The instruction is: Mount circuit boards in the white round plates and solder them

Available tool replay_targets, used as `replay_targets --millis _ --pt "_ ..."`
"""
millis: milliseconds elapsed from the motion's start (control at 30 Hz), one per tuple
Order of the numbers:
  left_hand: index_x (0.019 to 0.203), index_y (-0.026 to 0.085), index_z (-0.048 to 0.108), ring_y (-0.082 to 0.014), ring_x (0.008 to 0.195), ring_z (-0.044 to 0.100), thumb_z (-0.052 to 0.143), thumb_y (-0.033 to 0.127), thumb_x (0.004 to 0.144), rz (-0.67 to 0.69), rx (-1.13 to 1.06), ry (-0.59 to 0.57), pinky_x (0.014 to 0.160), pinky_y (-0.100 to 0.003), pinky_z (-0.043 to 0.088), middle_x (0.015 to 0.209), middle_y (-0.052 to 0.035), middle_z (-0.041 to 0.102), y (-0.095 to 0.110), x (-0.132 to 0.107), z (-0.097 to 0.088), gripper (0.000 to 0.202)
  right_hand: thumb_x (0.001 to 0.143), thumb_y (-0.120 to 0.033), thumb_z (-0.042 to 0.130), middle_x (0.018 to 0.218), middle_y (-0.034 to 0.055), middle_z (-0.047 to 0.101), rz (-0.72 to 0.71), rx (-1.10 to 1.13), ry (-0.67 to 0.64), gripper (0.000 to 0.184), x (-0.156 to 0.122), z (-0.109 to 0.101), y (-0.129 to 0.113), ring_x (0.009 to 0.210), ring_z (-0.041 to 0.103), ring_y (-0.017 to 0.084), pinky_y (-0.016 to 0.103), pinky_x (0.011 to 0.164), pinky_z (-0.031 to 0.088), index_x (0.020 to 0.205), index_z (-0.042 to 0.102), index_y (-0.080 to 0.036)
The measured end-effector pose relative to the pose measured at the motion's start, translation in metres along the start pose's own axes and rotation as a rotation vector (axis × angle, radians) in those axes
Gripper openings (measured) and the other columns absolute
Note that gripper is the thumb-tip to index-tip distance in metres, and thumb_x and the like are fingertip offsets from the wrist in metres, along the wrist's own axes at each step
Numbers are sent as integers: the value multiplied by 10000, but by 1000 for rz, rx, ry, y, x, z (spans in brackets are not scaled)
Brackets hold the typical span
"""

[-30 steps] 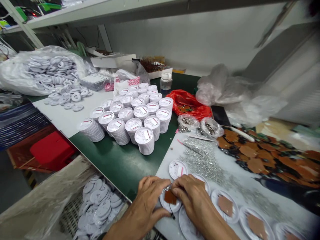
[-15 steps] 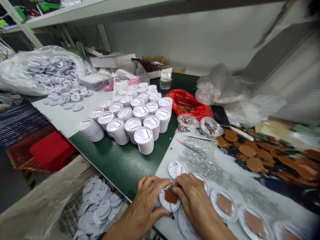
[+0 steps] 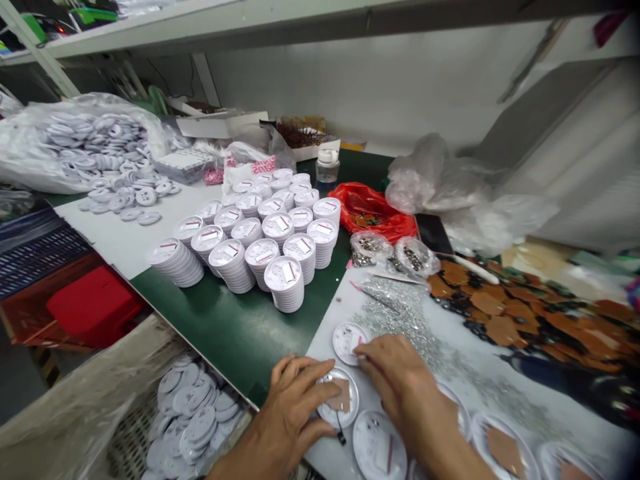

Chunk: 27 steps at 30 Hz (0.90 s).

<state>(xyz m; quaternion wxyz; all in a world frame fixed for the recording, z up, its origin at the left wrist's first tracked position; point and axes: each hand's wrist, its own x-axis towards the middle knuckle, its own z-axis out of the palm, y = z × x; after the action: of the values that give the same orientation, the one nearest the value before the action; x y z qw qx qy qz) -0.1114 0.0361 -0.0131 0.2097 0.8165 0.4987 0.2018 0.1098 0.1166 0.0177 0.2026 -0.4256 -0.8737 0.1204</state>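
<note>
My left hand (image 3: 295, 410) is around the left side of a round white plastic cover (image 3: 351, 408), its thumb at the lower edge and fingertips on top. On that cover lies a tan circuit board (image 3: 340, 395), with a short black lead (image 3: 341, 430) hanging over the rim. My right hand (image 3: 407, 383) has its thumb and index finger pinched together at the right edge of a second white cover (image 3: 345, 341), by its pink-edged white pad. Whatever is between those fingertips is too small to make out. Below sits another white cover (image 3: 373, 437) with a white pad.
Stacks of white covers (image 3: 235, 267) stand on the green table. Loose small metal parts (image 3: 395, 307) lie beyond my right hand, with brown boards (image 3: 500, 313) farther right. Behind are bags of metal pieces (image 3: 415, 257) and a red bag (image 3: 367, 207). A crate of white discs (image 3: 195, 413) is lower left.
My right hand has left the cover under my left hand and moved to the cover above it. The board now appears lighter and more exposed; my left hand stays there.
</note>
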Motion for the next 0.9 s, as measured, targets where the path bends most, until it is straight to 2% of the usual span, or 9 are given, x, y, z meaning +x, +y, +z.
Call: replay_targets --millis 67,133,233,300,367,500,600,733,900 --pt "1367 302 523 -300 1343 500 703 340 945 2 -7 -11 1148 -531 330 1512 -50 556 -1 -1 -1 461 988 -77 507 926 114 683 -22 -29 25 211 10 -14 17 877 584 260 376 767 462 1042 699 -146" --pt "1393 280 484 -297 1365 491 674 377 961 11 -17 -32 1161 -528 327 1526 -75 538 -1 -1 -7 481 977 -61 513 893 99 668 -81 -66 -15 217 23 -21 29 840 562 253 373 749 440 946 702 -164" --pt "1414 252 442 -276 1390 474 567 417 1017 42 -33 -2 1171 -500 326 1536 -105 516 2 7 -23 447 925 -10 569 853 71 654 -191 -114 -127 251 41 -19 32 798 538 231 351 703 395 767 658 -184" --pt "1445 265 413 -239 1408 449 522 338 1050 31 -34 6 1176 -451 325 1529 -82 521 5 20 -34 416 914 -8 604 848 56 654 -252 -133 -193 256 49 -14 29 798 536 219 343 700 380 737 644 -188" --pt "1475 272 387 -216 1421 420 572 250 1030 28 -31 10 1182 -413 312 1536 -61 509 5 38 -40 482 914 -21 624 836 53 654 -275 -146 -227 236 52 -11 27 800 534 221 349 708 375 751 657 -189" --pt "1536 250 320 -217 1431 384 709 178 942 72 -59 -4 1193 -390 283 1559 -61 481 -2 76 -40 713 889 -16 634 869 92 666 -181 -153 -201 159 47 -12 31 819 543 261 381 731 395 876 700 -159" --pt "1517 254 354 -236 1374 442 776 175 888 107 -101 -64 1163 -411 297 1526 -49 523 -8 91 -34 762 930 -51 589 858 110 669 -49 -124 -154 149 38 -15 36 829 572 280 407 762 441 889 701 -141" --pt "1459 267 437 -234 1278 522 784 196 888 94 -109 -78 1125 -419 316 1440 -21 600 -7 93 -30 671 944 -108 608 839 83 693 67 -55 -145 140 28 -13 32 832 621 269 393 773 492 855 700 -165" --pt "1289 195 599 -297 1140 567 779 323 894 -91 50 -28 1024 -484 400 1318 -83 651 4 88 -27 453 941 -116 621 851 75 723 156 -28 -148 142 26 -7 20 852 653 273 401 803 509 848 711 -175"
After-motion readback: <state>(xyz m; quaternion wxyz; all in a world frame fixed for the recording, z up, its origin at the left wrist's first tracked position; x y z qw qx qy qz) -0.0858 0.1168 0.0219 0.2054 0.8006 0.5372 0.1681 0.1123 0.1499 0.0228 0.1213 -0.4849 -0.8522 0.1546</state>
